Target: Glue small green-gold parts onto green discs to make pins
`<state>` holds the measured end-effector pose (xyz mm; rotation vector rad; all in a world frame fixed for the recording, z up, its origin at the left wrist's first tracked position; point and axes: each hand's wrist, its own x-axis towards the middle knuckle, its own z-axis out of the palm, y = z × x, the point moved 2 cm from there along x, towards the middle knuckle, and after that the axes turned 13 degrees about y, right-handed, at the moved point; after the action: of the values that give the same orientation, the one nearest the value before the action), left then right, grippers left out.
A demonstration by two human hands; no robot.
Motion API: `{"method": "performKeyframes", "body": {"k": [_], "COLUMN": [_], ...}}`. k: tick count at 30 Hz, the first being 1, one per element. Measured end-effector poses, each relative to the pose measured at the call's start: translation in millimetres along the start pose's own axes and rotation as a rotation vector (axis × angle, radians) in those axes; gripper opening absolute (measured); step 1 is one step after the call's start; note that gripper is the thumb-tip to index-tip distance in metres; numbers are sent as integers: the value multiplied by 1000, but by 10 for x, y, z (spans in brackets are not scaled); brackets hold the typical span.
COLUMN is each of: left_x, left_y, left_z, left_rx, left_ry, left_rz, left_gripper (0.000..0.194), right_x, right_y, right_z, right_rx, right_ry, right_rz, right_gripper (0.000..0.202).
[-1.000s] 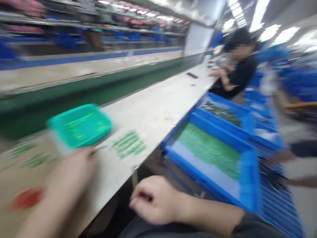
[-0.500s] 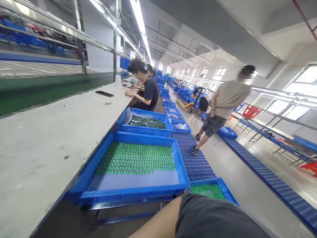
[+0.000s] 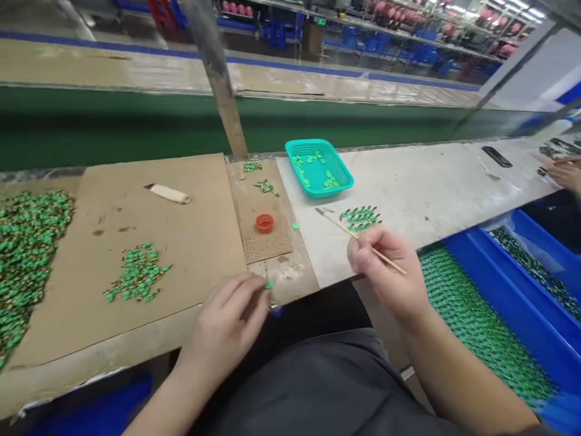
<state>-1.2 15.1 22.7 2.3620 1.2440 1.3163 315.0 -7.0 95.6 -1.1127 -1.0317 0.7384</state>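
My left hand (image 3: 233, 315) is at the front edge of the bench, thumb and forefinger pinched on a small green piece (image 3: 269, 284). My right hand (image 3: 388, 266) grips a thin wooden stick (image 3: 338, 223) with a dark tip that points up and left. Just beyond that hand, green pieces with dark ends (image 3: 361, 217) lie in rows on the white tabletop. A teal basket (image 3: 349, 180) holds flat green pieces. Between the hands and the basket are a red ring-shaped cap (image 3: 264, 223) and a single green disc (image 3: 295, 226).
Cardboard (image 3: 200, 242) carries a small pile of green-and-gold pieces (image 3: 138, 272) and a white-handled tool (image 3: 167, 194). A large heap (image 3: 27, 254) lies at far left. Blue trays (image 3: 503, 290) stand at right, and another person's hand (image 3: 565, 172) is at the far right edge.
The view has swung from the aisle and trays to the bench. Both my hands, out of sight before, now show, with a green piece in the left and the stick in the right.
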Motion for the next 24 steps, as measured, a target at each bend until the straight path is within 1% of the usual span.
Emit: {"method": "performKeyframes", "body": {"k": [1, 2, 3, 4, 6, 8, 9, 10, 12, 14, 15, 16, 18, 21, 22, 24], "left_x": [6, 25, 48, 69, 88, 72, 56, 40, 3, -45, -78, -122, -242, -466, -535, -647], "left_y": [9, 29, 52, 72, 89, 86, 86, 90, 103, 94, 77, 54, 4, -52, -58, -52], "left_z": [15, 55, 105, 149, 191, 166, 138, 108, 65, 63, 76, 97, 157, 261, 291, 336], "left_rx": [-7, -14, -21, -28, -37, -35, -20, 11, 99, 191, 220, 232, 211, 139, 117, 65], "left_ry": [10, 22, 30, 38, 45, 48, 48, 44, 16, -18, -27, -35, -46, -40, -32, -12], "left_rz": [16, 35, 55, 69, 52, 31, 49, 101, 297, 484, 544, 574, 553, 383, 333, 290], "left_gripper": [18, 15, 13, 12, 11, 12, 13, 15, 21, 31, 35, 38, 41, 46, 46, 41], "right_x": [32, 59, 88, 123, 211, 306, 349, 388, 449, 494, 514, 533, 568, 601, 606, 609], "right_y": [6, 27, 67, 125, 263, 386, 434, 473, 535, 593, 622, 652, 710, 787, 806, 829], "right_z": [64, 136, 213, 288, 411, 493, 524, 554, 627, 723, 775, 824, 907, 993, 1015, 1050], "right_rx": [-38, -55, -56, -57, -86, -135, -147, -142, -103, -84, -90, -107, -167, -327, -389, -492], "right_ry": [34, 48, 40, 17, -42, -73, -72, -67, -77, -117, -133, -138, -107, -58, -62, -89], "right_rz": [-74, -123, -143, -138, -100, -87, -91, -97, -96, -90, -98, -117, -193, -336, -376, -446], "right_gripper": [55, 61, 63, 60, 45, 35, 30, 28, 29, 24, 21, 19, 19, 26, 26, 25]}}
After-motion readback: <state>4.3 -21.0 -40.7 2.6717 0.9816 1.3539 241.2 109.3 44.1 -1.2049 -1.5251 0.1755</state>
